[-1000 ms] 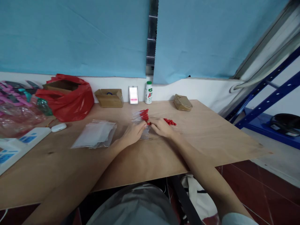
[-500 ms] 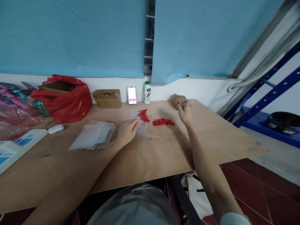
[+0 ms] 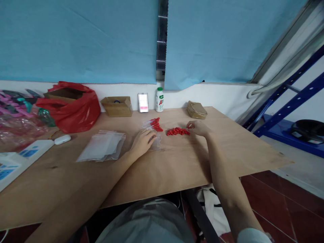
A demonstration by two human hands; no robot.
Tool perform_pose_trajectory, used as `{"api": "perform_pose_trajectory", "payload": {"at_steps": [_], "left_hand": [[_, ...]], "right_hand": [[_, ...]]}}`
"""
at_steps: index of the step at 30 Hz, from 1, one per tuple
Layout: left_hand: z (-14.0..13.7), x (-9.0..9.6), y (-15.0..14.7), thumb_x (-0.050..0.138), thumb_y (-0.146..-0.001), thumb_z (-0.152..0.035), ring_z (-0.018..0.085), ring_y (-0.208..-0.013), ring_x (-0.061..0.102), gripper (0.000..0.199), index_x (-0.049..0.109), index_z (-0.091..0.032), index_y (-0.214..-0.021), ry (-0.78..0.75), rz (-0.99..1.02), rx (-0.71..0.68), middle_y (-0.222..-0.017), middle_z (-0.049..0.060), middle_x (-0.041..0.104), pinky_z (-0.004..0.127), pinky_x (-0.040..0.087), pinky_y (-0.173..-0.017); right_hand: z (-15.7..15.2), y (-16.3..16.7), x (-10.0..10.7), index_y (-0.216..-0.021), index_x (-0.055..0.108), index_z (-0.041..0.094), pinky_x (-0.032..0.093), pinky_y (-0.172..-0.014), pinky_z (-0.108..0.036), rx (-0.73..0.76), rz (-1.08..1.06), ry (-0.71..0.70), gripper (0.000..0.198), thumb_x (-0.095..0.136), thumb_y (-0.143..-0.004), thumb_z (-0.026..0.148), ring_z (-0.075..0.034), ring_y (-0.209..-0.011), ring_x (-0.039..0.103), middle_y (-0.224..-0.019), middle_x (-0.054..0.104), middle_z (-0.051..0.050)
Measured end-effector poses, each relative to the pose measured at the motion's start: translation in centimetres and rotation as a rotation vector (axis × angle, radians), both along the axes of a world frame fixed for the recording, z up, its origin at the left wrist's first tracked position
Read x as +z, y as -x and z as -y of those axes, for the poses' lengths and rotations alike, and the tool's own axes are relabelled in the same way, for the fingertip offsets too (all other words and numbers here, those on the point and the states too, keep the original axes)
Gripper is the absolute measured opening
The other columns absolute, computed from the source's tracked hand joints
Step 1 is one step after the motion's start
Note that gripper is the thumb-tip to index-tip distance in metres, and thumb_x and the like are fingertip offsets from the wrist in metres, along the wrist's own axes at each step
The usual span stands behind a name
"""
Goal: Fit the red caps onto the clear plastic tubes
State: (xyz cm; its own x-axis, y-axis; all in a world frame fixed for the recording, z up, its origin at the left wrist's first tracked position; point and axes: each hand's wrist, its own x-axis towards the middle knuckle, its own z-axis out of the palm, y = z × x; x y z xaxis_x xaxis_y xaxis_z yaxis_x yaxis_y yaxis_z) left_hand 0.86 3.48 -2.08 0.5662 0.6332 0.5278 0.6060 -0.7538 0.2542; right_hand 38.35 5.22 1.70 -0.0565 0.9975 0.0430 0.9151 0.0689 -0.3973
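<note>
Curled over clear tubes (image 3: 157,144) with left hand (image 3: 143,141), cannot tell if pinching any; poised bent-fingered with right hand (image 3: 199,128) at right end of red caps (image 3: 177,131), likewise cannot tell. Probably picking out one, needing a light pinch. Farther left, see red-capped tubes (image 3: 156,125).

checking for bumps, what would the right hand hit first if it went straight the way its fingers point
The right hand points leftward at the row of small red pieces, so it would likely meet their right end first; whether it already touches them is unclear.
</note>
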Motion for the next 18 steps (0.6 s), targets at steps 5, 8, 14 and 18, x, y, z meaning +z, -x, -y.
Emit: {"api": "perform_pose_trajectory", "payload": {"at_steps": [5, 8, 14, 18], "left_hand": [[0.0, -0.2, 0.0, 0.051, -0.107, -0.033, 0.025, -0.112, 0.062, 0.021, 0.07, -0.023, -0.11, -0.005, -0.007, -0.018, -0.113, 0.007, 0.072, 0.044, 0.048, -0.105], [0.0, -0.2, 0.0, 0.053, -0.107, -0.032, 0.025, -0.113, 0.062, 0.02, 0.07, -0.023, -0.11, 0.005, -0.008, -0.023, -0.114, 0.007, 0.072, 0.043, 0.048, -0.105], [0.0, -0.1, 0.0, 0.056, -0.106, -0.034, 0.025, -0.112, 0.063, 0.019, 0.07, -0.023, -0.111, 0.001, -0.002, -0.028, -0.114, 0.008, 0.071, 0.042, 0.048, -0.103], [-0.1, 0.1, 0.0, 0.05, -0.107, -0.03, 0.025, -0.111, 0.063, 0.021, 0.069, -0.021, -0.107, -0.021, 0.076, 0.079, -0.113, 0.009, 0.07, 0.04, 0.048, -0.101]], "right_hand": [[0.2, 0.4, 0.3, -0.11, 0.074, 0.02, 0.049, -0.068, -0.022, 0.005, -0.009, 0.023, 0.03, 0.068, -0.081, 0.013, -0.017, -0.079, 0.073, -0.096, 0.082, -0.005], [0.5, 0.7, 0.4, -0.113, 0.072, 0.021, 0.05, -0.068, -0.022, 0.0, -0.019, 0.07, 0.036, 0.069, -0.079, 0.01, -0.018, -0.083, 0.075, -0.098, 0.083, -0.004], [0.8, 1.1, 0.7, -0.107, 0.072, 0.02, 0.051, -0.07, -0.023, -0.008, 0.022, 0.12, 0.032, 0.074, -0.076, 0.011, -0.02, -0.09, 0.076, -0.099, 0.083, -0.004], [0.7, 0.8, 0.6, -0.107, 0.073, 0.019, 0.05, -0.069, -0.023, -0.016, 0.038, 0.098, 0.029, 0.074, -0.078, 0.014, -0.02, -0.089, 0.075, -0.1, 0.083, -0.005]]}}
